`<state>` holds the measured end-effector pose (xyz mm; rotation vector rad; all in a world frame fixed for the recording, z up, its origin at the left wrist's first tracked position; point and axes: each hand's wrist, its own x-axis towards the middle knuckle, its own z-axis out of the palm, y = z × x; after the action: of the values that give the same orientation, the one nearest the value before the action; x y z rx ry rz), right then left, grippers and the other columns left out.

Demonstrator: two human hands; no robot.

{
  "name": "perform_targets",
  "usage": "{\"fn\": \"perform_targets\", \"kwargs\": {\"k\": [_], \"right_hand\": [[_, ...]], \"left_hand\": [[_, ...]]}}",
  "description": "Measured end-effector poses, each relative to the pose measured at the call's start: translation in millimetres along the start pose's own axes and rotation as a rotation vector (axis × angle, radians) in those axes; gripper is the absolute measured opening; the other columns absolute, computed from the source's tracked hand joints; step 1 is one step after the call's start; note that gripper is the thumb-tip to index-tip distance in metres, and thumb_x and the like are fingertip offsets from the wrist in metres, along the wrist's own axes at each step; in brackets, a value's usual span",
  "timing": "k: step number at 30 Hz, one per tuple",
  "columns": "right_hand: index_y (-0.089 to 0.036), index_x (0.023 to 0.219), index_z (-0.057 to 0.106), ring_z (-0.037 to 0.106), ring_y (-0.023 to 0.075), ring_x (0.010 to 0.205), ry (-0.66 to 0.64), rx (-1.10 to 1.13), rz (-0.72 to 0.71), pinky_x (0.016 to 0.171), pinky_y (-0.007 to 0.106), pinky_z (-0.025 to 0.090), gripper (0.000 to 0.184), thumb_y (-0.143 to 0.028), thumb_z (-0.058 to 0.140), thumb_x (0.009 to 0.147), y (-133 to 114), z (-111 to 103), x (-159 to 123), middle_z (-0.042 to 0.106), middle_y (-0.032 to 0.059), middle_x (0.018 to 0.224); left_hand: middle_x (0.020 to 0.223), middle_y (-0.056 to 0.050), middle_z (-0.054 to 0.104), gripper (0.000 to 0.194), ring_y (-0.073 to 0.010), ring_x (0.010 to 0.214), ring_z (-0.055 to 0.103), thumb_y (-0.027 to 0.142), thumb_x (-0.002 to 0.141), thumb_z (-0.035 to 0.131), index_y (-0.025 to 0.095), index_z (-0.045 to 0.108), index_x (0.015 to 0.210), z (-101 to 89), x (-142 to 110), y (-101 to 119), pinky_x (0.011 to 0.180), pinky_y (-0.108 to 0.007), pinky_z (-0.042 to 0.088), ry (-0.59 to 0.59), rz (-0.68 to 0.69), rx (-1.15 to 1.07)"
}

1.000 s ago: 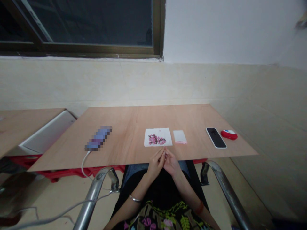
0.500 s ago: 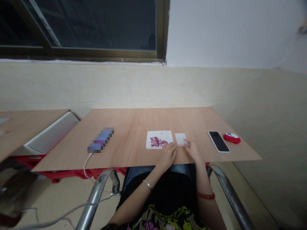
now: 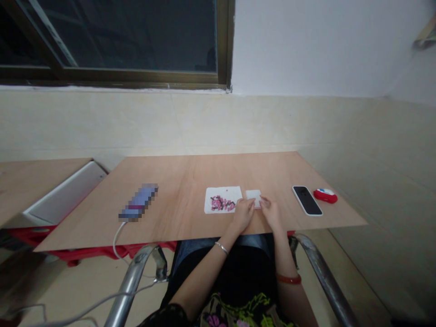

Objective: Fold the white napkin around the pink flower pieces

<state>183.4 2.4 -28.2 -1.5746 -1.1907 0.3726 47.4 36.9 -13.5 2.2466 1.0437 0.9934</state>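
The left hand (image 3: 243, 216) and right hand (image 3: 271, 215) close their grip on a small white packet (image 3: 253, 198) on the bench (image 3: 184, 179), just right of a paper sheet (image 3: 223, 191) holding pink pieces (image 3: 222, 204).

left hand (image 3: 243, 216), right hand (image 3: 271, 215) just beside it (both palms down)

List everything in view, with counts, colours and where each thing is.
Table: one, light wood, under the items
Paper sheet: one, white, mid-table
Small pieces: a cluster, pink and dark, on the sheet
Card or packet: one, white, right of the sheet
Phone: one, black, right of the card or packet
Oval object: one, red and white, far right
Pixelated device: one, bluish, left on the table
Cable: one, white, running from the device over the table edge
Left hand: one, beside the sheet, silver bangle on the wrist
Right hand: one, at the card or packet, red bangle on the wrist
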Motion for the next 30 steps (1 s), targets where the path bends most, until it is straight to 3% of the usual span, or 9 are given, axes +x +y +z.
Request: {"fn": "perform_targets", "kwargs": {"k": [3,5,9,16,22,26,30], "right_hand": [[-0.017,0.09,0.062,0.056,0.0219,0.087,0.172,-0.029,-0.058,0.082,0.038,0.042,0.025,-0.035,0.058,0.073,-19,2,1,0.063,0.009,0.092],[-0.018,0.084,0.062,0.055,0.0213,0.087,0.196,-0.006,-0.095,0.082,0.037,0.042,0.019,-0.034,0.059,0.073,-33,5,1,0.063,0.0077,0.089],[-0.022,0.079,0.067,0.053,0.0205,0.097,0.087,0.17,-0.16,0.09,0.036,0.039,0.012,-0.031,0.061,0.073,-61,13,-1,0.062,0.0063,0.099],[-0.025,0.079,0.071,0.057,0.0198,0.093,-0.071,0.359,-0.075,0.09,0.034,0.039,0.011,-0.026,0.067,0.069,-79,34,-3,0.066,0.0042,0.093],[-0.023,0.079,0.071,0.061,0.0215,0.083,-0.159,0.247,-0.029,0.082,0.035,0.044,0.013,-0.029,0.063,0.069,-73,42,13,0.07,0.004,0.086],[-0.023,0.077,0.071,0.06,0.0208,0.076,-0.272,0.209,-0.036,0.076,0.034,0.044,0.018,-0.027,0.072,0.06,-76,39,25,0.069,0.0018,0.078],[-0.025,0.075,0.071,0.059,0.0199,0.08,-0.449,0.238,-0.13,0.083,0.035,0.041,0.026,-0.016,0.075,0.051,-83,35,26,0.068,-0.0003,0.082]], "left_hand": [[0.092,-0.008,0.069,0.022,-0.02,0.087,0.062,0.023,0.085,0.049,0.017,0.063,0.101,-11.0,2,7,0.082,-0.036,0.047,0.186,-0.085,-0.148],[0.093,-0.008,0.068,0.021,-0.0191,0.086,0.063,0.025,0.084,0.051,0.017,0.062,0.099,-21.2,3,11,0.08,-0.035,0.048,0.282,-0.128,-0.218],[0.09,-0.007,0.067,0.019,-0.0179,0.084,0.064,0.028,0.083,0.053,0.016,0.061,0.095,-41.1,1,13,0.076,-0.032,0.05,0.391,-0.143,-0.274],[0.096,-0.008,0.067,0.02,-0.019,0.091,0.061,0.027,0.085,0.049,0.018,0.062,0.097,-54.9,-13,6,0.083,-0.036,0.049,0.409,-0.055,-0.169],[0.11,-0.008,0.064,0.028,-0.0203,0.105,0.057,0.021,0.082,0.05,0.02,0.06,0.108,-64.6,-15,2,0.095,-0.04,0.043,0.319,0.084,-0.068],[0.135,-0.009,0.045,0.059,-0.0244,0.127,0.038,0.02,0.071,0.062,0.021,0.045,0.128,-85.8,-12,-1,0.105,-0.046,0.031,0.167,0.147,0.046],[0.139,-0.008,0.04,0.072,-0.0261,0.13,0.033,0.024,0.066,0.069,0.024,0.04,0.133,-110.7,-9,-4,0.106,-0.047,0.027,0.018,0.115,0.073]]}}
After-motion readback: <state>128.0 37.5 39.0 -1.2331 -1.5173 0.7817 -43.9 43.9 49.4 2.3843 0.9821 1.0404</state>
